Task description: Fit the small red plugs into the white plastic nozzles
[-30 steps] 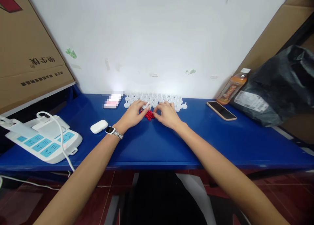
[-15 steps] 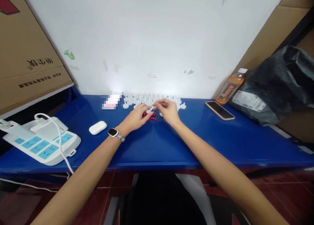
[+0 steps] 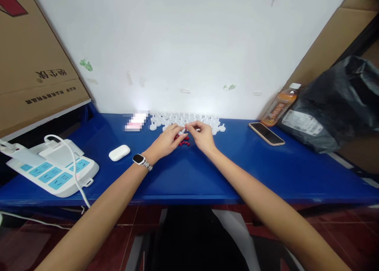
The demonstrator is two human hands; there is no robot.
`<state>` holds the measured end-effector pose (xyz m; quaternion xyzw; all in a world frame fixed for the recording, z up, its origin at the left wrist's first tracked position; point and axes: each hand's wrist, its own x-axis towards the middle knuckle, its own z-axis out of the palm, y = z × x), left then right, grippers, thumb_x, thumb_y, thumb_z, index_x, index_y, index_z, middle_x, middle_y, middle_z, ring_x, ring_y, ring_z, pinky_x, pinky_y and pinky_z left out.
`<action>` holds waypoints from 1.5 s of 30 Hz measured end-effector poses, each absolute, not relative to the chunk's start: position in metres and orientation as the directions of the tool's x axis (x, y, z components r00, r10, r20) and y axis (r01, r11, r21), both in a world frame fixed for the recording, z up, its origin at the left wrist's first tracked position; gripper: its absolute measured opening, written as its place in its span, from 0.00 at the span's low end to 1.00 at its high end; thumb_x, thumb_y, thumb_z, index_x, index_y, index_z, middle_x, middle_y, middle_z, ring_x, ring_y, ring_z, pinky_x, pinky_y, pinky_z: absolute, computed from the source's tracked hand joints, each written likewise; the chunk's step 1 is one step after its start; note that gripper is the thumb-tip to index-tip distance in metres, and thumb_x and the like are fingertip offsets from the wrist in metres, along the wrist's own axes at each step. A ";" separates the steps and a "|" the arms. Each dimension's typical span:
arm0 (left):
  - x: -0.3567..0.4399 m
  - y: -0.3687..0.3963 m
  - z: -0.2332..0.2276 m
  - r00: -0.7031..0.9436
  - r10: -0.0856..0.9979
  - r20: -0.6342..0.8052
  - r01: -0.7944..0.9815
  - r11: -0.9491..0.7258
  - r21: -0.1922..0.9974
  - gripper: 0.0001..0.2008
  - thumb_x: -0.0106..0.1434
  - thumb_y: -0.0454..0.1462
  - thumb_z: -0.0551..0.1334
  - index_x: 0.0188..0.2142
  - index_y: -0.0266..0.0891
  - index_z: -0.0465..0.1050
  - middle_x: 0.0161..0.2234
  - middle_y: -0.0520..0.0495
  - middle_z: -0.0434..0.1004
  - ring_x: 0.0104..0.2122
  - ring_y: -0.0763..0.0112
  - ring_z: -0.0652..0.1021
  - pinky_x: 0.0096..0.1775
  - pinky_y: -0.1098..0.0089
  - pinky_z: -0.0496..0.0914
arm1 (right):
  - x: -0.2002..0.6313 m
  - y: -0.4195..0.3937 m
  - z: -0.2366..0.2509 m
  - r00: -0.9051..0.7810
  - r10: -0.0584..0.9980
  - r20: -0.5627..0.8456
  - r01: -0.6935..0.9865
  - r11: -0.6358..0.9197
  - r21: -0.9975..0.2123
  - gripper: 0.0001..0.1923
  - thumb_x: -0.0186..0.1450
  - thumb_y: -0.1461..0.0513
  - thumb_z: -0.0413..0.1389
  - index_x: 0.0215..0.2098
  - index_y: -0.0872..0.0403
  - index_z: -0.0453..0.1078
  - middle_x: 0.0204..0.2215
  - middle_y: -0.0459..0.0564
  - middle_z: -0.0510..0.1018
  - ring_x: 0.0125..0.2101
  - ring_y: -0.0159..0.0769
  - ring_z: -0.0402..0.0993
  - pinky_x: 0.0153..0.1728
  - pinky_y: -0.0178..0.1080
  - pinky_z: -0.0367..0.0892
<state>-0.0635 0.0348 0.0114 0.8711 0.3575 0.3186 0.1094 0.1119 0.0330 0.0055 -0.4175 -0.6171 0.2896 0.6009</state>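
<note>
Fingertips [image 3: 186, 128] of both my hands pinch one white cap [image 3: 182, 131] above the red pieces [image 3: 184, 141]. Many caps [image 3: 189, 119] remain at 12 o'clock; how many are finished, I cannot tell.

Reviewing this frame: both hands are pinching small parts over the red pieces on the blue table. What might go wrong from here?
1. The left hand and right hand meet right over the loose red pieces; a sweep of a finger might scatter them across the blue table.
2. The white plastic parts are crowded just behind the fingers, so a nudge may knock some out of place.
3. The small white part pinched between the fingertips looks tiny and might slip.
</note>
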 end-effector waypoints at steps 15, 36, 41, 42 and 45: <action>-0.060 0.042 0.003 0.332 0.748 0.575 0.463 -0.660 0.592 0.19 0.68 0.45 0.61 0.55 0.40 0.75 0.37 0.47 0.69 0.35 0.68 0.73 0.42 0.66 0.72 | 0.107 0.022 0.004 -0.024 0.749 0.662 0.505 0.581 -0.639 0.13 0.71 0.55 0.51 0.39 0.52 0.76 0.35 0.50 0.80 0.37 0.38 0.74 0.46 0.41 0.67; -0.056 0.041 -0.001 0.306 0.739 0.600 0.523 -0.657 0.543 0.21 0.67 0.44 0.62 0.58 0.40 0.72 0.39 0.47 0.71 0.38 0.66 0.75 0.46 0.64 0.72 | 0.114 0.027 0.002 -0.012 0.789 0.614 0.479 0.544 -0.690 0.11 0.68 0.55 0.56 0.34 0.51 0.77 0.31 0.47 0.80 0.38 0.38 0.71 0.46 0.41 0.64; -0.052 0.038 0.002 0.288 0.753 0.592 0.434 -0.653 0.620 0.23 0.66 0.47 0.64 0.56 0.40 0.68 0.43 0.45 0.74 0.41 0.66 0.77 0.46 0.64 0.73 | 0.114 0.036 0.008 0.037 0.857 0.514 0.167 0.502 -0.848 0.15 0.64 0.50 0.59 0.30 0.52 0.73 0.28 0.46 0.78 0.30 0.35 0.70 0.37 0.38 0.67; -0.051 0.036 0.002 0.300 0.757 0.581 0.418 -0.652 0.633 0.22 0.67 0.47 0.63 0.56 0.40 0.67 0.44 0.45 0.75 0.41 0.66 0.78 0.46 0.64 0.73 | 0.114 0.037 0.010 0.035 0.869 0.493 0.104 0.488 -0.867 0.17 0.62 0.48 0.60 0.29 0.52 0.72 0.27 0.46 0.77 0.29 0.34 0.70 0.35 0.38 0.67; -0.048 0.030 0.003 0.338 0.764 0.550 0.444 -0.645 0.622 0.18 0.72 0.48 0.55 0.54 0.40 0.65 0.41 0.45 0.77 0.38 0.66 0.78 0.45 0.64 0.72 | 0.112 0.038 0.013 0.024 0.906 0.422 -0.018 0.423 -0.906 0.20 0.59 0.44 0.62 0.27 0.52 0.69 0.25 0.45 0.75 0.28 0.34 0.70 0.32 0.37 0.67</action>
